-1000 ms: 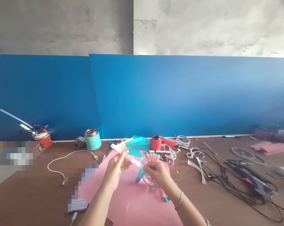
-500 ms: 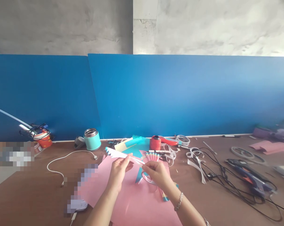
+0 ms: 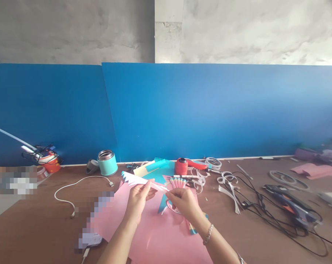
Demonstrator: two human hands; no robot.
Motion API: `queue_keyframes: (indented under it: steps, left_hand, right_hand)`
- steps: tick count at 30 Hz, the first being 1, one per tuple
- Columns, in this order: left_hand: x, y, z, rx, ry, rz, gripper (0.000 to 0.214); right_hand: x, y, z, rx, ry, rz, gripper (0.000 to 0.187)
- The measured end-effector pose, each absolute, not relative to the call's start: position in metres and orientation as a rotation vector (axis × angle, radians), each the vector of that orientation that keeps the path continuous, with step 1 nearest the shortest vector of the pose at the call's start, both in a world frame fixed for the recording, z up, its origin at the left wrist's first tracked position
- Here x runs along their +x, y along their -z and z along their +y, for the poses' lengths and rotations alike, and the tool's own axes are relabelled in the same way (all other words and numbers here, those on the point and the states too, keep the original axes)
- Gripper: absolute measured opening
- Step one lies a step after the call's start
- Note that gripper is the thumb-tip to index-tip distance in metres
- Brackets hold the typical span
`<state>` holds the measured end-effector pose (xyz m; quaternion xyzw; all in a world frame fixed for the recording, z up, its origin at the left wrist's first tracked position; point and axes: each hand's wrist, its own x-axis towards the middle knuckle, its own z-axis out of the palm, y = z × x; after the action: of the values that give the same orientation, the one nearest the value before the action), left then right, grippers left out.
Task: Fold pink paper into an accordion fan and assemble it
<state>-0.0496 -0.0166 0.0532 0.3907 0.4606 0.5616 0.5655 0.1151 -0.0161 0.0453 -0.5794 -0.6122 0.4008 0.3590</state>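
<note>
A white pleated paper piece (image 3: 137, 179) with a zigzag blue-tipped edge is held above the pink paper sheet (image 3: 155, 234). My left hand (image 3: 140, 196) pinches it near its middle between thumb and fingers. My right hand (image 3: 182, 198) is closed at its narrow right end, fingertips pressed together. Below the right hand lies a pink-and-white looped thing (image 3: 171, 208), partly hidden, whose kind I cannot make out. Just behind that hand stands a pink pleated paper fan (image 3: 178, 182) with blue tips. Pieces of teal paper (image 3: 162, 204) lie on the pink sheet.
Behind are a teal metal cup (image 3: 107, 163), a red tape dispenser-like object (image 3: 181, 167) and curled white strips (image 3: 228, 178). To the right, a glue gun (image 3: 289, 205) lies among black cables (image 3: 261, 209). A white charging cable (image 3: 72, 180) curves across the left of the table.
The pleated paper has turned slightly, showing more of its white face between my hands. Both hands keep nearly the same place; the view shifts a little.
</note>
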Motion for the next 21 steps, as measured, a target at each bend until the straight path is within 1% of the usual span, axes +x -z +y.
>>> queue_keyframes:
  steps: [21]
  left_hand:
    - [-0.0519, -0.0544, -0.0184, 0.932, -1.249, 1.012, 0.05]
  right_hand:
    - [0.1189, -0.0366, -0.0091, -1.46, -1.076, -1.561, 0.03]
